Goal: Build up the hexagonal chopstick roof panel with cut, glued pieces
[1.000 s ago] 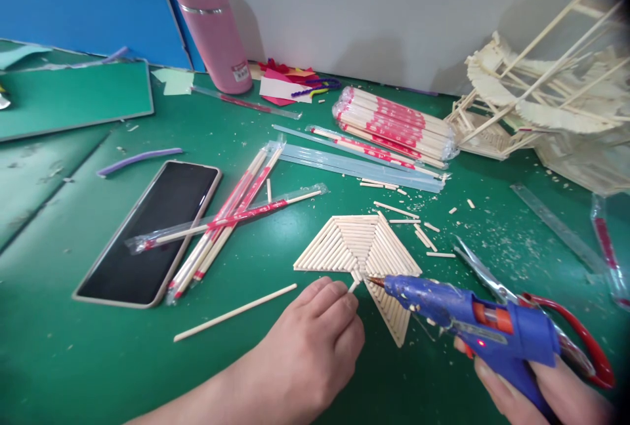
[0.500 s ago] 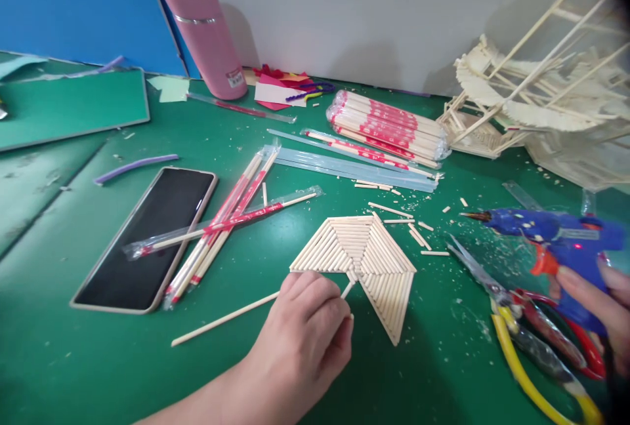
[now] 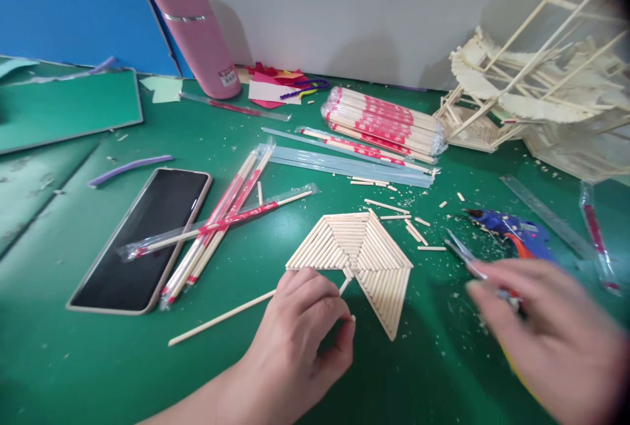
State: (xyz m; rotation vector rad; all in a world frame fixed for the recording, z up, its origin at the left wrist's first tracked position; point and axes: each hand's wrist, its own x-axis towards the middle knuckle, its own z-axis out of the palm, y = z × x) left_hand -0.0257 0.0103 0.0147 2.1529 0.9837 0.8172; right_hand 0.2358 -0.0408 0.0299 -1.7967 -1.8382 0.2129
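Observation:
My left hand is closed, its fingertips pinched beside the fan-shaped panel of glued wooden sticks. A short stick runs from the panel's centre to these fingers. Left of the hand, a long wooden stick disappears behind the knuckles. My right hand, smeared by motion, is over the scissors; their blades point out past its fingertips and it hides most of the handles. A yellow handle edge shows below the thumb. Beyond this hand lies the blue glue gun with an orange trigger.
Cut stick pieces lie behind the panel. Wrapped chopsticks overlap a phone at left. Farther back are blue glue sticks, a chopstick bundle and a pink bottle. A stick-built model stands at right.
My right hand has let go of the glue gun, which now lies on the table, and has moved left over the scissors. My left hand stays almost in place beside the panel.

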